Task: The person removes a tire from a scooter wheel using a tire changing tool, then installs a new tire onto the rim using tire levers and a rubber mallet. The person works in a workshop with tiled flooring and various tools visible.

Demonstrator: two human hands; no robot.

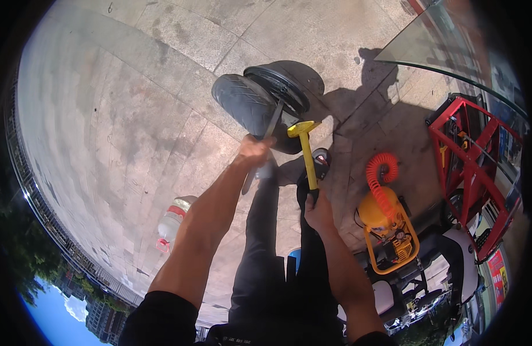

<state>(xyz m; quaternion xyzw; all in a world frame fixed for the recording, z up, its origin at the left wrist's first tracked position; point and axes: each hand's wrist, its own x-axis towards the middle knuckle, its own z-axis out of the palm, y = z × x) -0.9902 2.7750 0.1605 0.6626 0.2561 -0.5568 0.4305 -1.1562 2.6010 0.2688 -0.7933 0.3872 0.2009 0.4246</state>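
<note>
My left hand (255, 151) is wrapped around a flat metal bar (275, 120), likely a tyre lever, held at a slant. Its upper end reaches a black tyre (240, 102) and a dark wheel rim (296, 95) lying together on the paving; whether it sits between them I cannot tell. In my right hand (319, 212) is a yellow hammer (307, 153), gripped low on its dark handle end. The hammer head is raised just right of the bar, and appears apart from it. My feet are close to the tyre, partly hidden by my hands and the tools.
To the right stands a yellow air compressor (376, 210) with a coiled orange hose (387, 173). Beyond it are a red metal frame (459, 150), a glass panel (450, 72) and a parked scooter (457, 262). A plastic bottle (171, 226) rests on the left.
</note>
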